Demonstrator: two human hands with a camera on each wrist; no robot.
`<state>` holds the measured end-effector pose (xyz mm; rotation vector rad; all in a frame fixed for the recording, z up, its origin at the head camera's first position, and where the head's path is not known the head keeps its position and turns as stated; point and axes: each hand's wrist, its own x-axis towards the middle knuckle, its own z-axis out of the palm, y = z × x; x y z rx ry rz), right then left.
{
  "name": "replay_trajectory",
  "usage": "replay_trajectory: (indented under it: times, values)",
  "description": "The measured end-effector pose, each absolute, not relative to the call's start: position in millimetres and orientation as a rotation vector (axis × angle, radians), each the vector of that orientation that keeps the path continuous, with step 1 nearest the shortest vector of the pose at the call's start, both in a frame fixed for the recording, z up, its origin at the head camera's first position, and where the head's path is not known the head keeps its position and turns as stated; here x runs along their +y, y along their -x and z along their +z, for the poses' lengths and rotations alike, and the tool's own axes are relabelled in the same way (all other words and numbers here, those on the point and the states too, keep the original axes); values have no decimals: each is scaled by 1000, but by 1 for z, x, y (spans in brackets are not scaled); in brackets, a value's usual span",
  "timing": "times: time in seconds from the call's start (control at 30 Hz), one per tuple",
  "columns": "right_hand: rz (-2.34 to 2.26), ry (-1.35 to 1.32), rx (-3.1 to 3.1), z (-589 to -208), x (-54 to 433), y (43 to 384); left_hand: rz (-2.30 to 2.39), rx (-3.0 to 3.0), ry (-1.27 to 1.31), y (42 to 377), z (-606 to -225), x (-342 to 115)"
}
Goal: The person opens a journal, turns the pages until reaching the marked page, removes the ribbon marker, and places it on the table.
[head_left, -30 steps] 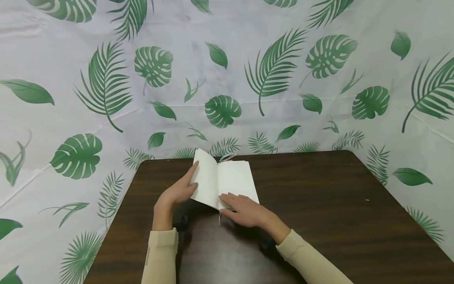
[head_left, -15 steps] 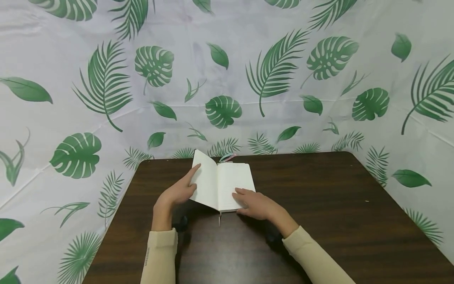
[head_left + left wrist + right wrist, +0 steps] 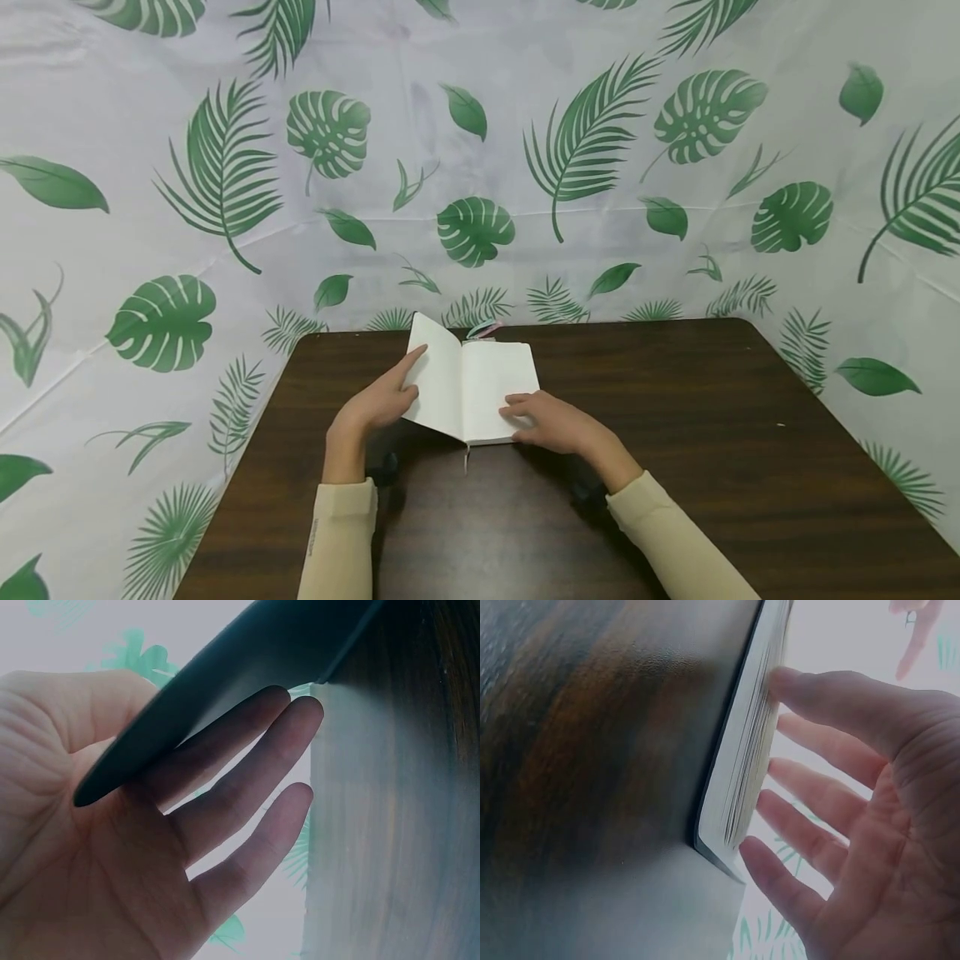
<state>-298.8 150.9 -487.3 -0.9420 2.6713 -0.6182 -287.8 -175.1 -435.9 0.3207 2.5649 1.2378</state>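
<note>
Sleeves of beige fabric (image 3: 341,537) enter from the near side, above a dark brown wood-grain tabletop (image 3: 465,533); small blackish objects (image 3: 385,469) sit below both wrists. Thin pale ribbon (image 3: 467,460) trails from the bottom of the spine of an open white-paged notebook with a dark cover (image 3: 498,379). Right hand (image 3: 558,422) loosely spread, gripping nothing, fingertips at the lower right part of the right-hand page; right wrist view puts the thumb by the page edges. Left hand (image 3: 375,406) grips the raised left side of the notebook, three fingers beneath the dark cover, forefinger and thumb on the page side. Notebook lies toward the far edge of the tabletop, its left half tilted up, right half flat. Just beyond its top, a small pastel blue-and-pink item (image 3: 485,331), details too small to tell. Farthest back, white cloth printed with green leaves (image 3: 480,167).
</note>
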Motion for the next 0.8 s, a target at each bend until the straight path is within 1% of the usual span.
replay_trajectory:
  times: [0.8]
  values:
    - [-745, 982, 2606, -486, 157, 301, 1209, 2577, -354, 288, -436, -175]
